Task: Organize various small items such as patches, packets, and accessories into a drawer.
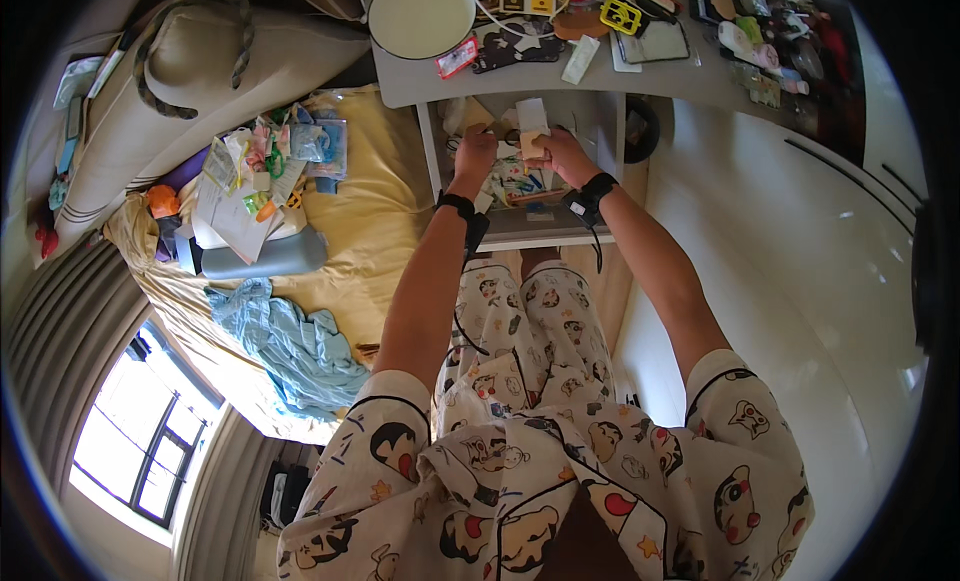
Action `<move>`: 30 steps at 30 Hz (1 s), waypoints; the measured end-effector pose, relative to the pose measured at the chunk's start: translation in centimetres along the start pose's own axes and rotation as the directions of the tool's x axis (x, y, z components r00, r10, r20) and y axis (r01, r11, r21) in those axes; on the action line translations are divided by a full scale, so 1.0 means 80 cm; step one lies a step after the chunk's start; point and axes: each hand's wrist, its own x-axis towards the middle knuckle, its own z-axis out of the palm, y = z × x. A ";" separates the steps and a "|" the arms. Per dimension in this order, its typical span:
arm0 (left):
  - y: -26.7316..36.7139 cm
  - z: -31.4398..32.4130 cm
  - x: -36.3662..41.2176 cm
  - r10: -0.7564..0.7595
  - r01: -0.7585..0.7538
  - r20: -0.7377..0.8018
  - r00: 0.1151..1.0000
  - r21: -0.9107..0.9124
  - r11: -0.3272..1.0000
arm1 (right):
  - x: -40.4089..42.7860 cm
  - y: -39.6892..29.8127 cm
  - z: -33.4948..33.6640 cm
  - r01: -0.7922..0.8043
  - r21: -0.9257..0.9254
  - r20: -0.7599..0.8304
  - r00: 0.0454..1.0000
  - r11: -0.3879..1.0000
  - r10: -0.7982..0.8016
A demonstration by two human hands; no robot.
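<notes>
Both my hands reach into an open drawer (617, 142) under the desk. My right hand (568, 155) holds a small beige box or card (531, 143), with a white flap-like piece (532, 114) standing up beyond it. On the other side, my left hand (475, 155) has curled fingers beside a tan piece of paper or card (477, 113); whether it grips anything is hidden. Beneath the hands lie several small items, including a blue pen-like piece (535, 180) and white papers or packets. Each wrist wears a black strap with a small device.
Above the drawer, the grey desk (409, 82) bears a round white-topped object (421, 18), a yellow-framed item (620, 15) and much clutter. A bed with a yellow sheet (360, 228) stands at left, holding papers (232, 213) and blue cloth (289, 341). A white glossy surface (742, 258) borders the right.
</notes>
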 end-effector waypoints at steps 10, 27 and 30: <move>-0.013 -0.010 -0.010 0.085 -0.044 0.116 0.990 -0.324 0.945 | -0.055 -0.001 0.000 0.106 0.120 -0.028 0.994 0.987 -0.104; 0.055 -0.033 -0.042 0.239 -0.135 -0.263 0.935 0.361 0.923 | -0.037 0.008 -0.041 0.025 -0.671 -0.488 0.737 0.741 -0.467; 0.103 -0.016 -0.039 0.164 -0.049 -0.234 0.958 0.433 0.900 | -0.044 0.026 -0.074 0.039 -0.859 -0.398 0.576 0.510 -0.714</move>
